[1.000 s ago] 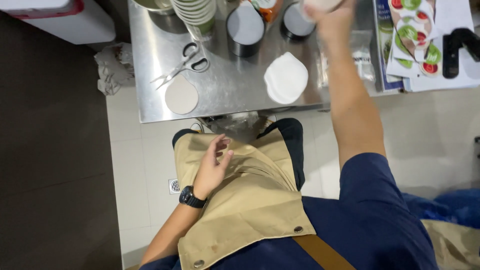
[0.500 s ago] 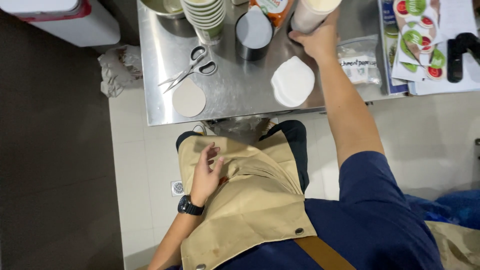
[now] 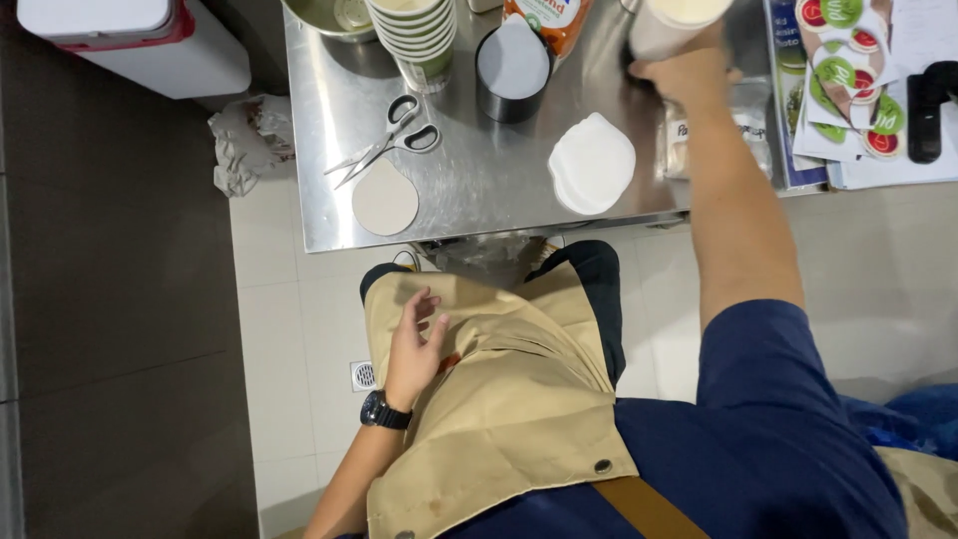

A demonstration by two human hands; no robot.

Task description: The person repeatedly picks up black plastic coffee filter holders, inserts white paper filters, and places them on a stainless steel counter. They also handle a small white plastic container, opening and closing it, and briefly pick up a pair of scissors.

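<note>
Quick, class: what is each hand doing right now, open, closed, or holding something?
Left hand: open, lying flat on the tan apron, holding nothing.
Right hand: closed around a pale cup.

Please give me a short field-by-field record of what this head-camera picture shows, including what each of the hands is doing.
Setting: steel table above a tiled floor
Right hand: wrapped around a pale cup at the table's far edge
Left hand: resting flat on a tan apron, holding nothing, dark watch on the wrist
Near the cup: stack of white lids, black cylindrical container
Further left: scissors, round paper disc, stack of paper cups
Off the table: crumpled bag on the floor
</note>
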